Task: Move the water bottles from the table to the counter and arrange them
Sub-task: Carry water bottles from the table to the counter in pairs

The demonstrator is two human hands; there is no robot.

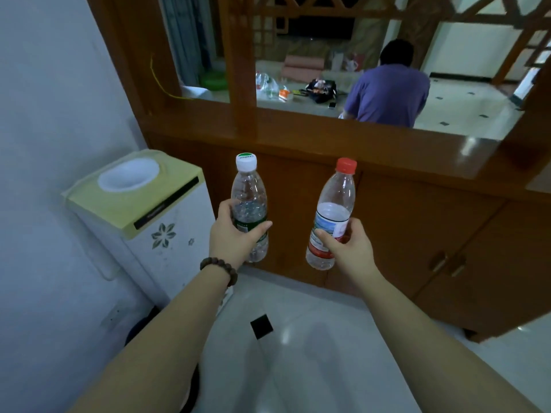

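Left hand (231, 234) gripping white-capped bottle (249, 204), right hand (347, 245) red-capped bottle (334, 213)

I see a plain pale wall (44, 99) on the left. Against it stands a white water dispenser (143, 222) with a yellow top, no jug fitted, flower print on its front. Floor (313, 338): glossy white tiles with small dark diamond insets. Ahead, a brown wooden cabinet (417, 234) with brass door handles carries a polished counter (387, 150). Above it, a wooden lattice partition (238, 70) opens onto a far room, where a person in a purple shirt (390, 90) sits at a cluttered table (298, 96). Light is dim.
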